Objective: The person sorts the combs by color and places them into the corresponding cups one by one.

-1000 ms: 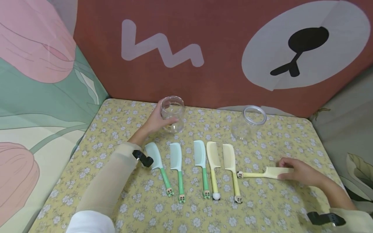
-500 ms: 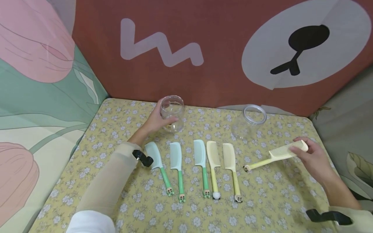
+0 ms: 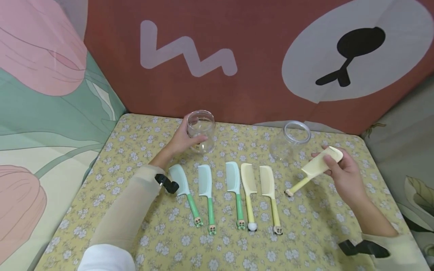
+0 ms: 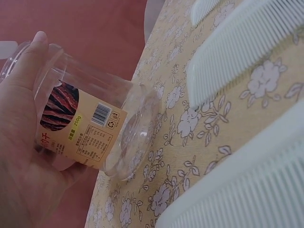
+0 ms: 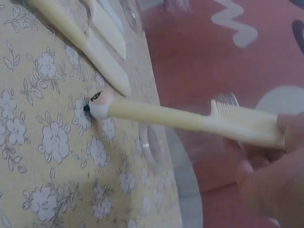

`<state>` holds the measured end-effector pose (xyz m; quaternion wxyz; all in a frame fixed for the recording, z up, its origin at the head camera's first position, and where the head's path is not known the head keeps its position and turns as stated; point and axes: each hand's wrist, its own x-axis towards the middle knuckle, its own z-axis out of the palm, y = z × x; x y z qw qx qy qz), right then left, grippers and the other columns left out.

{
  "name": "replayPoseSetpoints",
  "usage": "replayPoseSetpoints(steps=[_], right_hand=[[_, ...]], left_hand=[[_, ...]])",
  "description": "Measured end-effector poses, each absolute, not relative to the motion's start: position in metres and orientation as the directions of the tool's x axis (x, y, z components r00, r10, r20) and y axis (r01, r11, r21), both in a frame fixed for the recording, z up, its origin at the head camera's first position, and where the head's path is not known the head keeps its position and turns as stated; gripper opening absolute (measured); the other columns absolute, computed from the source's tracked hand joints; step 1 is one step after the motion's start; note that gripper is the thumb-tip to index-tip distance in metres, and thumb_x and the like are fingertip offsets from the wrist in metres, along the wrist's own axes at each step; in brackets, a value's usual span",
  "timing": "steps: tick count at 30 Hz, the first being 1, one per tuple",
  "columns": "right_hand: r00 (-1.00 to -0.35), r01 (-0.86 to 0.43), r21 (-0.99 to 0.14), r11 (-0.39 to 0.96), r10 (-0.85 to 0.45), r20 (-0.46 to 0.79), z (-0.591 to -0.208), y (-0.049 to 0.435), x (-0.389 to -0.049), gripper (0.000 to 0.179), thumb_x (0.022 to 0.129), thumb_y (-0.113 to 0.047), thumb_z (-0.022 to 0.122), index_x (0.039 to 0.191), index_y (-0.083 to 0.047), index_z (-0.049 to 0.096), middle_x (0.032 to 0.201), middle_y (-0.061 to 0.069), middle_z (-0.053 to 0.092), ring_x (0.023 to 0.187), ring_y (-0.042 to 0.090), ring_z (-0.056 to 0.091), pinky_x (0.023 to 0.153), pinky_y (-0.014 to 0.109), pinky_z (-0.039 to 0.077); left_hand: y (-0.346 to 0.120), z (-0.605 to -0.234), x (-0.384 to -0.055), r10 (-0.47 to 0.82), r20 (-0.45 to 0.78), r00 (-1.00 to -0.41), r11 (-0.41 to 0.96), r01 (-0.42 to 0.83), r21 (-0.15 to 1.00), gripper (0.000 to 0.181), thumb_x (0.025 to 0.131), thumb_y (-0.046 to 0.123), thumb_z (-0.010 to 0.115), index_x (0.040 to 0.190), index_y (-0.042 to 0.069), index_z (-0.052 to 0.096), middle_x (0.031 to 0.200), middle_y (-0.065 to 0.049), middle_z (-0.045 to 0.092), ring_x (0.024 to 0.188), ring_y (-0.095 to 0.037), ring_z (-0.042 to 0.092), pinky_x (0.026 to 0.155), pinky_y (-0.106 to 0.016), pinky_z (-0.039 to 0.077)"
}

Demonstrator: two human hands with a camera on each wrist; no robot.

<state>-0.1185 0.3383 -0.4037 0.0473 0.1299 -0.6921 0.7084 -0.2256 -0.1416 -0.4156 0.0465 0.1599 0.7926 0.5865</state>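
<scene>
A yellow comb (image 3: 316, 165) has moved nearer the right jar (image 3: 286, 148), pinched by the right grip (image 3: 346, 178), the left grip (image 3: 182, 141) curled around the left jar (image 3: 204, 128).

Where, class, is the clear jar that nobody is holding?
In the head view, the unheld clear jar sits toward the back right of the floral-patterned table, beyond and left of the held yellow-handled comb.

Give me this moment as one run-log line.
left hand: holds clear jar | right hand: grips yellow comb by toothed end | table: three green-handled combs, two other yellow combs, second jar
</scene>
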Motion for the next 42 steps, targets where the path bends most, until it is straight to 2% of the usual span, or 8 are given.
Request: replayPoseSetpoints(steps=[9, 11, 18, 23, 34, 42], right_hand=[[-0.975, -0.222, -0.968, 0.118, -0.049, 0.217, -0.39, 0.329, -0.126, 0.033, 0.108, -0.016, 0.05, 0.14, -0.008, 0.053, 0.113, -0.003, 0.072, 0.101, 0.006, 0.071, 0.074, 0.02, 0.057], [-0.977, -0.212, -0.972, 0.098, -0.024, 0.211, -0.384, 0.327, -0.13, 0.032, 0.107, -0.017, 0.051, 0.138, -0.009, 0.054, 0.111, -0.002, 0.073, 0.098, 0.006, 0.072, 0.072, 0.02, 0.058], [-0.979, -0.203, -0.979, 0.015, 0.025, 0.204, -0.357, 0.314, -0.146, 0.032, 0.106, -0.02, 0.054, 0.136, -0.009, 0.053, 0.121, 0.005, 0.06, 0.1, 0.009, 0.072, 0.07, 0.021, 0.058], [-0.983, -0.17, -0.985, 0.018, 0.061, 0.17, -0.342, 0.3, -0.159, 0.035, 0.105, -0.024, 0.055, 0.138, -0.011, 0.053, 0.124, 0.006, 0.056, 0.1, 0.008, 0.071, 0.071, 0.021, 0.058], [-0.979, -0.201, -0.975, -0.091, 0.058, 0.196, -0.313, 0.268, -0.191, 0.034, 0.105, -0.024, 0.056, 0.136, -0.01, 0.051, 0.121, 0.011, 0.062, 0.102, 0.015, 0.072, 0.075, 0.024, 0.059], [-0.977, -0.21, -0.971, -0.115, 0.059, 0.205, -0.288, 0.23, -0.215, 0.036, 0.106, -0.023, 0.052, 0.138, -0.008, 0.048, 0.131, 0.012, 0.052, 0.108, 0.019, 0.07, 0.075, 0.026, 0.06]], left_hand=[[-0.141, -0.416, -0.226, 0.307, 0.113, -0.945, 0.248, 0.194, 0.949, 0.091, 0.09, 0.008, 0.078, 0.16, 0.008, 0.019, 0.159, -0.024, 0.03, 0.149, -0.037, 0.028, 0.116, -0.057, 0.031], [-0.141, -0.416, -0.226, 0.305, 0.109, -0.946, 0.252, 0.19, 0.949, 0.091, 0.091, 0.009, 0.078, 0.16, 0.009, 0.019, 0.159, -0.023, 0.03, 0.149, -0.036, 0.028, 0.116, -0.057, 0.031], [-0.141, -0.417, -0.226, 0.31, 0.116, -0.944, 0.241, 0.196, 0.951, 0.091, 0.091, 0.008, 0.077, 0.16, 0.008, 0.018, 0.159, -0.025, 0.029, 0.149, -0.037, 0.027, 0.113, -0.06, 0.034], [-0.141, -0.416, -0.225, 0.308, 0.13, -0.943, 0.238, 0.208, 0.949, 0.09, 0.091, 0.007, 0.077, 0.159, 0.006, 0.019, 0.158, -0.024, 0.03, 0.148, -0.04, 0.027, 0.115, -0.058, 0.031], [-0.141, -0.415, -0.224, 0.306, 0.116, -0.945, 0.243, 0.195, 0.95, 0.091, 0.091, 0.007, 0.077, 0.16, 0.008, 0.018, 0.159, -0.025, 0.03, 0.149, -0.037, 0.028, 0.115, -0.057, 0.032], [-0.141, -0.415, -0.225, 0.308, 0.112, -0.945, 0.246, 0.193, 0.95, 0.091, 0.091, 0.007, 0.077, 0.16, 0.008, 0.018, 0.159, -0.025, 0.029, 0.149, -0.037, 0.028, 0.112, -0.059, 0.035]])
